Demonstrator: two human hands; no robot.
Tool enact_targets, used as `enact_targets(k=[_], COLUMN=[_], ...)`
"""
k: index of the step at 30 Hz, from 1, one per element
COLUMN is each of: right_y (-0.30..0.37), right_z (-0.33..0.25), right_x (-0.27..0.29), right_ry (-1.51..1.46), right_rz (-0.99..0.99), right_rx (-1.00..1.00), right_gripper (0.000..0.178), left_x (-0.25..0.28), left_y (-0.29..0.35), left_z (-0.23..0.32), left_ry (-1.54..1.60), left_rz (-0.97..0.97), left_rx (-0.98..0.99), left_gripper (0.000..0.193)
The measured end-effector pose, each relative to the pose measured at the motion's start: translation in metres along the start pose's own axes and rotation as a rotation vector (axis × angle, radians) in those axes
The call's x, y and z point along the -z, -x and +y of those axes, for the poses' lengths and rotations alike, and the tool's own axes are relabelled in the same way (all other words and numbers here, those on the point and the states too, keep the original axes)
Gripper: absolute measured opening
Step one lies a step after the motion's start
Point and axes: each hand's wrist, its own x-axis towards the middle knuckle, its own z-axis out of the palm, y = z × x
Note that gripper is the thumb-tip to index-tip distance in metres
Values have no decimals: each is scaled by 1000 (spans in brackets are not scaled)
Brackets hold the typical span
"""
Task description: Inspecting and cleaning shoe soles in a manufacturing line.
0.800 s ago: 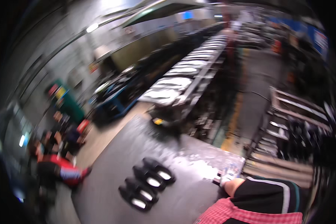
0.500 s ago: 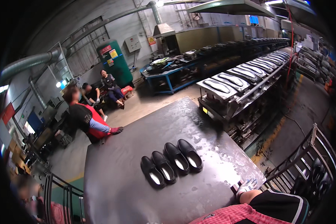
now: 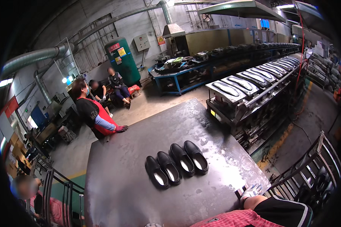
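Four black slip-on shoes stand side by side on the table, toes pointing away from the person. The gloved right hand rests at the table's right corner, fingers extended, holding none of them. The pale patch at the lower edge may be the left hand; its fingers' state cannot be told.

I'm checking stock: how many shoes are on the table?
4, in a slanting row on the table: leftmost shoe, second shoe, third shoe and rightmost shoe. The table's near side is cut off, so any there would be hidden.
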Motion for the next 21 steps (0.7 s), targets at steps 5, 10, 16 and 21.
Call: enact_targets(k=[5,10,16,21], right_y=[18,13,-2,-11], right_z=[-5,-1,5,7], right_x=[25,16,-8,-23], right_ry=[16,62,80,101], right_rz=[53,66,134,173], right_rx=[31,22,16,16], right_gripper=[53,52,51,51], left_x=[21,21,16,17], left_y=[2,3,3,3], left_z=[8,8,5,6], left_ry=[131,127,131,105], left_rz=[-3,18,6,2], left_rx=[129,95,91,92], left_gripper=[46,45,45,43])
